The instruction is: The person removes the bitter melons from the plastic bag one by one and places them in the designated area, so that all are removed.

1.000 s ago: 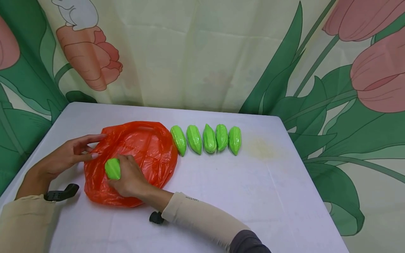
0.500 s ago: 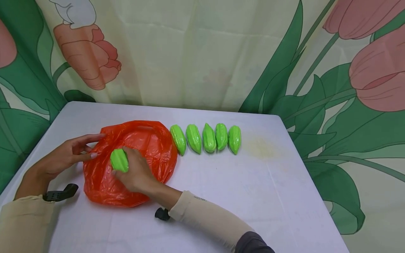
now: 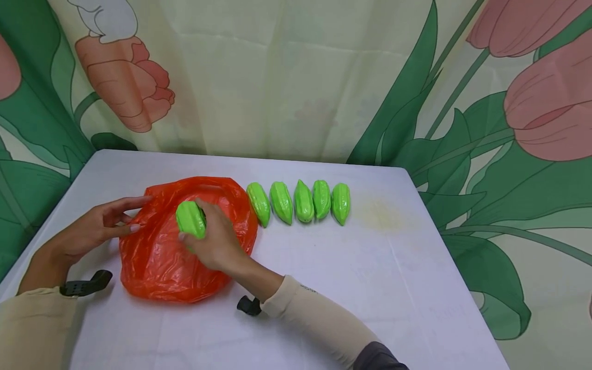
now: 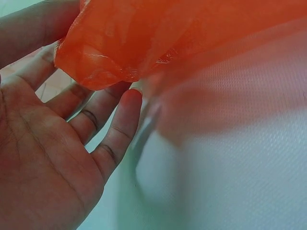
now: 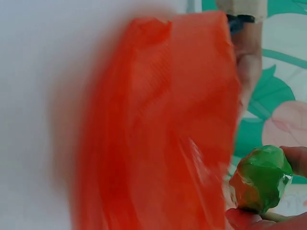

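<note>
A red plastic bag [image 3: 166, 272], spread round with its mouth facing up, lies on the left of the table. Just over it, my right hand [image 3: 216, 237] grips a glossy green star fruit [image 3: 190, 219]. Thumb and fingers pinch this ribbed fruit [image 5: 263, 179] from its sides in the right wrist view. At the bag's left rim, my left hand [image 3: 103, 222] touches the plastic with spread, fairly straight fingers. Some of those fingertips [image 4: 130, 103] show in the left wrist view, and others are hidden by the red film. What lies inside the bag cannot be made out.
Right of the bag several more star fruits [image 3: 303, 201] form a row, the leftmost nearly touching the bag. A white cloth covers the table [image 3: 351, 298]. Behind hangs a printed curtain [image 3: 277, 92] with tulips and a carrot.
My right hand has moved up and to the right over the bag, carrying the star fruit with it. The left hand has stayed at the bag's rim, and the row has not changed.
</note>
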Demonstrator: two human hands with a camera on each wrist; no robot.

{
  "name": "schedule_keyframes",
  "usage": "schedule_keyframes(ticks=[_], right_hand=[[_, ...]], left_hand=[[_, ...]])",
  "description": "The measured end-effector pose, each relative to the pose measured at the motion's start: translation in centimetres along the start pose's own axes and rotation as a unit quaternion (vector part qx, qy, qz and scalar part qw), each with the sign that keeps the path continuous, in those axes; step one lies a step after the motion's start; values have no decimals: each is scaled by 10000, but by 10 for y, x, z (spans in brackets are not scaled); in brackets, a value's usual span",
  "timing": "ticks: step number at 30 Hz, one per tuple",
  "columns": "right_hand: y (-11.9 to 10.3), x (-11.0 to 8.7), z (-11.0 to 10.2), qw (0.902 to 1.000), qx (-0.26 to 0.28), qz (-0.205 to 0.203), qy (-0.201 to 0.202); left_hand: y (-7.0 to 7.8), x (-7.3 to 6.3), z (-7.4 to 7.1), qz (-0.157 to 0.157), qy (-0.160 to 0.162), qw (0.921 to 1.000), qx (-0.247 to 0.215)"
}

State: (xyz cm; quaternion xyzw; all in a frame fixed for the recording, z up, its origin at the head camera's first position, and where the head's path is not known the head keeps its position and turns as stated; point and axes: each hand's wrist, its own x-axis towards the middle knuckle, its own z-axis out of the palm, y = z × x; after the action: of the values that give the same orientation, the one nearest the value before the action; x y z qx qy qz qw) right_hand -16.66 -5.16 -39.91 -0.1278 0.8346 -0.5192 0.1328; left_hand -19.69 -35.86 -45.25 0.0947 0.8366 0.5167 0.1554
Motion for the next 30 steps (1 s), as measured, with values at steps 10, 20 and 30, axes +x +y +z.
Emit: schedule_keyframes(ticks=[10,20,30], right_hand=[[1,0,-39,9983,-170,-33,551],[10,4,-78,9940,236,97,1061],[23,6,-117,9867,407,56,1571]], left_hand=[[-3,-3,2,170,53,9998,-18],[-2,-2,2,165,77,9998,-70],[-3,-2,-1,104,102,9998,-107]])
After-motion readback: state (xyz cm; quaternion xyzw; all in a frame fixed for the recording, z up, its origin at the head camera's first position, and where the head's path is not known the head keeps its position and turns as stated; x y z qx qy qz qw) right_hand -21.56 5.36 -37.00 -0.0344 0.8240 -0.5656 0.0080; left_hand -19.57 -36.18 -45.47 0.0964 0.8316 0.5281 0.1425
